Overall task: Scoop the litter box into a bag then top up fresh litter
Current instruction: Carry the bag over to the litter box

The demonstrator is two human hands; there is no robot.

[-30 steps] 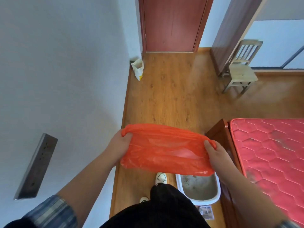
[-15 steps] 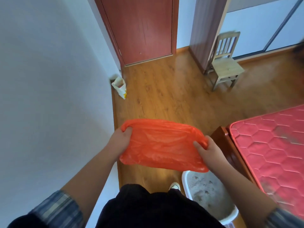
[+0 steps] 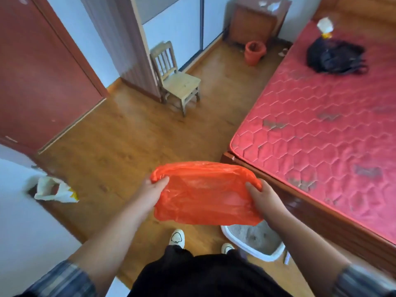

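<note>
Gripping opposite ends, left hand [image 3: 154,188] and right hand [image 3: 263,197] stretch a crinkled translucent orange bag [image 3: 204,194].

Person wears blue-grey plaid sleeves, left sleeve [image 3: 62,279] and right sleeve [image 3: 360,281] ending near the elbows, black lower garment [image 3: 203,275], white left shoe [image 3: 177,238] with black toe marking, white right shoe [image 3: 227,248]; left hand [image 3: 153,189] and right hand [image 3: 262,197] bare.

The bag [image 3: 205,196] is hanging between the left grip [image 3: 153,189] and the right grip [image 3: 262,197], above the litter box [image 3: 265,255], which is sitting on the floor [image 3: 128,146] just beside the bed's [image 3: 321,116] left edge. A chair [image 3: 180,82] is standing farther off. A backpack [image 3: 334,56] is lying near the bed's far edge.
</note>
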